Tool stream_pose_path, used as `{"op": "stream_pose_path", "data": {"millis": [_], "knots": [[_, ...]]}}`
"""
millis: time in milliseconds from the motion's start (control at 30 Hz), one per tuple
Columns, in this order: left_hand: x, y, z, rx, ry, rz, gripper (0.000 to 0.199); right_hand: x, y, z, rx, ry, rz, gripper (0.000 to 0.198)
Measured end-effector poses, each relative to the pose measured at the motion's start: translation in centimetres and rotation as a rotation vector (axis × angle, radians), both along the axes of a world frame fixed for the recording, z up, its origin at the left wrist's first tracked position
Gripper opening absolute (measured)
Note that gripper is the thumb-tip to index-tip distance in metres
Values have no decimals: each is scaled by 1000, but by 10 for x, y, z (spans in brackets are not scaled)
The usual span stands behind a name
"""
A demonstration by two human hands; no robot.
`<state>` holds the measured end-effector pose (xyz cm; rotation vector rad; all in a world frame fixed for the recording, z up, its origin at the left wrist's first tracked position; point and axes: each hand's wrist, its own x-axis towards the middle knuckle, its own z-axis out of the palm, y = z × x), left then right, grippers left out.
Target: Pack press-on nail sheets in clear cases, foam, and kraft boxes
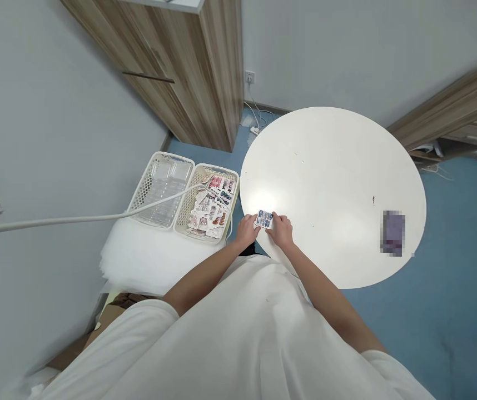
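Blue floor (pixel 467 239) bears white table (pixel 330 178) near held card (pixel 264 219).

A cable (pixel 97 217) crosses the baskets (pixel 185 210), while passage above the table (pixel 330 178) lies open.

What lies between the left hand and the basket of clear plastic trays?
The basket of cards stands between the left hand and the clear-tray basket; a white cable passes over it, as the head view shows.
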<state>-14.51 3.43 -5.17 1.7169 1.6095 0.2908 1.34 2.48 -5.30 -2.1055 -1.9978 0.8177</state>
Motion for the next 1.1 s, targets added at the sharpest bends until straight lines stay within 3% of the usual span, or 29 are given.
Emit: {"op": "stream_pose_path", "data": {"millis": [333,600,867,1100], "knots": [[-2,0,7,39,155,-193,54,2,-16,-2,32,37,-101,63],[-6,6,18,105,156,-368,49,-5,-40,4,96,50,133,38],[-5,7,17,139,120,-373,53,-6,-40,9,83,7,132,44],[-9,-8,19,153,133,-421,45,2,-39,12,60,-41,141,48]]}}
